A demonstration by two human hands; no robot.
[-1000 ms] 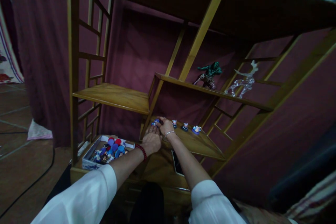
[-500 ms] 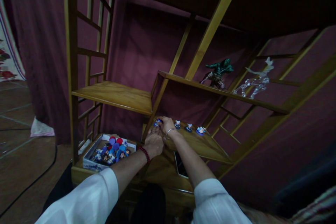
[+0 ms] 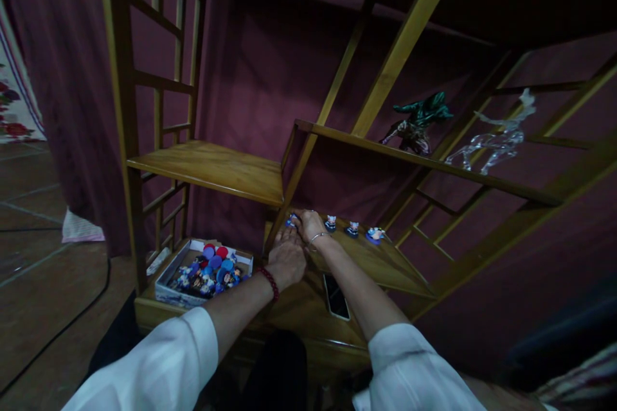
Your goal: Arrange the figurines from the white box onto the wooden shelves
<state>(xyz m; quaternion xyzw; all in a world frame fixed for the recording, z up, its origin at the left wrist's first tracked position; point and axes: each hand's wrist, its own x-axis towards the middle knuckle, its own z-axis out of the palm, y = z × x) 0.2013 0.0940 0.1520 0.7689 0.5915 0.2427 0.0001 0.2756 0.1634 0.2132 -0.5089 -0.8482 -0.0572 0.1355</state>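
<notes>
A small blue-and-white figurine (image 3: 291,220) is held at the left end of the lower right shelf (image 3: 380,266), beside the upright post. My right hand (image 3: 310,226), with a thin bracelet, pinches it from the right. Bent towards the same piece, my left hand (image 3: 288,260), wearing a red bead bracelet, has its fingertips closed at its near side. The fingers partly cover the figurine. To the right of my hands a white cat-like figurine (image 3: 330,223), a similar figurine (image 3: 352,229) and a figurine on a purple base (image 3: 375,235) stand in a row.
A shallow box (image 3: 180,298) of loose figurines and coloured round bases sits at lower left. A phone (image 3: 336,297) lies below my right forearm. Above, a green-caped figure (image 3: 418,123) and a clear glass-like animal (image 3: 496,140) stand on the upper shelf (image 3: 366,143).
My hands have brought the figurine slightly closer to the shelf, and my left hand's palm has turned downward. The view has shifted a little; the standing figurines remain in place.
</notes>
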